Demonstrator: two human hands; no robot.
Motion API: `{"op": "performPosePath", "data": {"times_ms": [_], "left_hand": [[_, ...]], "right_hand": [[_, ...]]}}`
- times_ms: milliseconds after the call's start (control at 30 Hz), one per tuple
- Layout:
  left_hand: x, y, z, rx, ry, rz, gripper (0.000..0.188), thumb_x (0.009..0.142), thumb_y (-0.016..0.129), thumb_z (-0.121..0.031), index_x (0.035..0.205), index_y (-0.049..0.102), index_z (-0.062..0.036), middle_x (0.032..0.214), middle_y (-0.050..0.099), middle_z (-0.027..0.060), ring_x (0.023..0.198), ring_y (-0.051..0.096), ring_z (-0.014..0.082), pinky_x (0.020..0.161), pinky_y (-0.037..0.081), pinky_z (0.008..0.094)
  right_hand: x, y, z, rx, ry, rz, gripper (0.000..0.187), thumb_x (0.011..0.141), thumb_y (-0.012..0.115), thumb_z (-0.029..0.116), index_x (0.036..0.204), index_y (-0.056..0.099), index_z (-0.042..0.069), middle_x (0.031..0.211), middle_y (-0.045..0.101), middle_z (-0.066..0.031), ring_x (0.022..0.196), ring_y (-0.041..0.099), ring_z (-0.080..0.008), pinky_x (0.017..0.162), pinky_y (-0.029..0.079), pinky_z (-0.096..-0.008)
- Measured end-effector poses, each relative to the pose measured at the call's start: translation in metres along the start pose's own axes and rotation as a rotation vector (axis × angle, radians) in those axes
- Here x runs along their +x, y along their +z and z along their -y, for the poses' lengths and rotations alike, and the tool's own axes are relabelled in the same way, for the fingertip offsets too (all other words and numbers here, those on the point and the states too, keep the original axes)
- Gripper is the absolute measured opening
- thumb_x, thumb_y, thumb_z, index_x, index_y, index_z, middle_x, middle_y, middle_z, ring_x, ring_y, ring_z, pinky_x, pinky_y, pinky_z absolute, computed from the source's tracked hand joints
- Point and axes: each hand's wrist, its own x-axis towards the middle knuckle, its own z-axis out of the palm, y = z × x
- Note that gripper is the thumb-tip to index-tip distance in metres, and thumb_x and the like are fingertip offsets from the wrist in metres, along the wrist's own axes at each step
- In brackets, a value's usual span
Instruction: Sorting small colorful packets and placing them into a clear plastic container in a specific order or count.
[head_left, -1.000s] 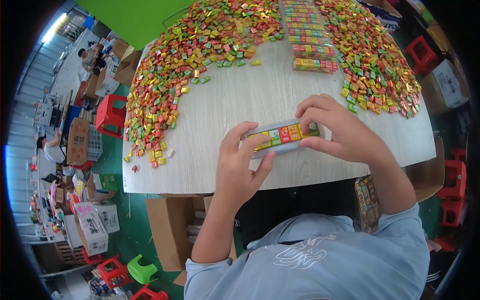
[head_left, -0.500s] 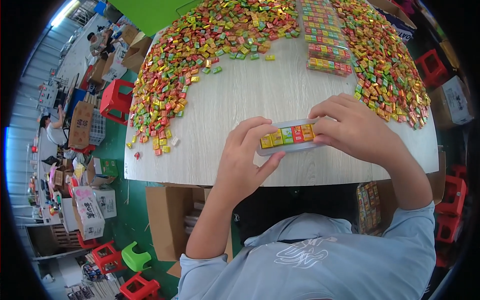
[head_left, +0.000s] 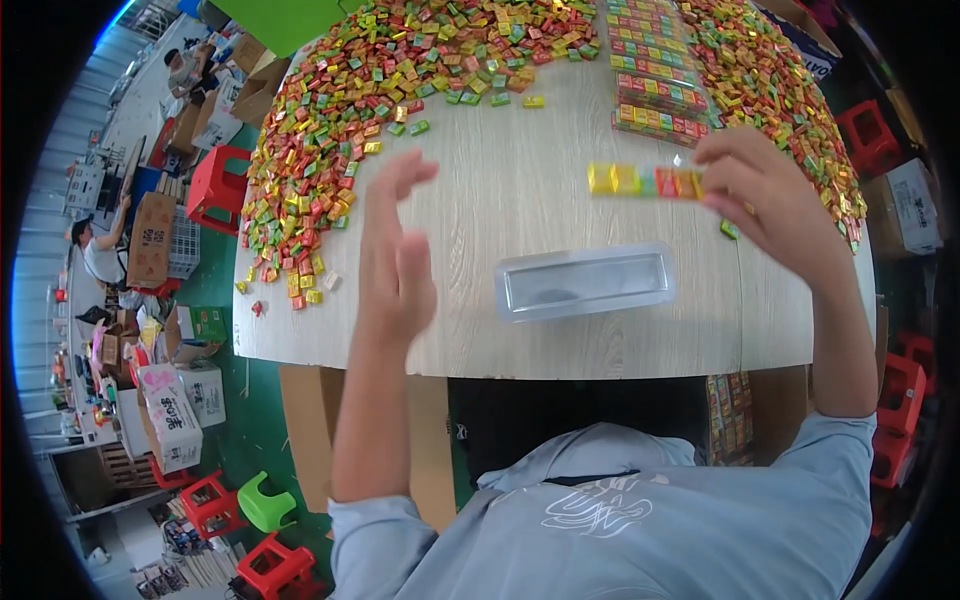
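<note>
A clear plastic tray (head_left: 520,305), long and shallow with nothing in it, lies on the pale wooden table near its front edge. Beyond the tray, my right hand (head_left: 765,200) pinches the right end of a row of small wrapped candies (head_left: 627,181) in yellow, green and red. The row points left, level above the tabletop. My left hand (head_left: 395,260) is raised to the left of the tray, thumb and fingers apart and slightly blurred, holding nothing.
Heaps of wrapped candies (head_left: 330,150) spread along the table's left, far and right sides. Stacked candy-filled trays (head_left: 660,90) stand at the far right. Red stools (head_left: 218,190) and cardboard boxes (head_left: 155,240) surround the table; two people sit farther left.
Both hands have left the tray. The candy row seen in it is gone from there; my right hand now holds a row farther back and right. My left hand moved left and opened.
</note>
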Motion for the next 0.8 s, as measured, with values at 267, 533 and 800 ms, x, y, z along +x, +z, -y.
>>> {"op": "performPosePath", "data": {"times_ms": [267,533,800], "left_hand": [[0.099,0.075,0.098,0.663,0.221,0.347,0.079,0.108,0.044,-0.059,0.157,0.039,0.0021,0.163,0.04,0.0257,0.155,0.032,0.0419,0.128,0.025,0.051],[0.118,0.098,0.125,0.624,0.224,0.488,0.085,0.106,0.05,-0.055,0.164,0.027,0.0015,0.172,0.026,0.0236,0.16,0.022,0.0392,0.131,0.02,0.0492],[0.079,0.07,0.093,0.518,0.258,0.6,0.083,0.101,0.062,-0.046,0.161,0.031,0.0022,0.169,0.029,0.0244,0.156,0.028,0.0427,0.129,0.025,0.0487]], "right_hand": [[0.007,0.05,-0.074,-0.086,0.245,0.063,0.014,0.102,0.064,0.015,0.104,0.061,0.002,0.114,0.062,-0.0119,0.11,0.062,-0.0318,0.094,0.052,-0.0424],[-0.002,0.068,-0.094,-0.173,0.21,0.064,0.016,0.099,0.069,0.019,0.107,0.064,0.007,0.113,0.063,-0.0076,0.107,0.063,-0.0299,0.091,0.053,-0.043],[0.002,0.069,-0.089,-0.336,0.246,0.102,0.022,0.096,0.072,0.018,0.112,0.065,0.006,0.122,0.063,-0.0079,0.114,0.063,-0.0281,0.097,0.052,-0.0424]]}}
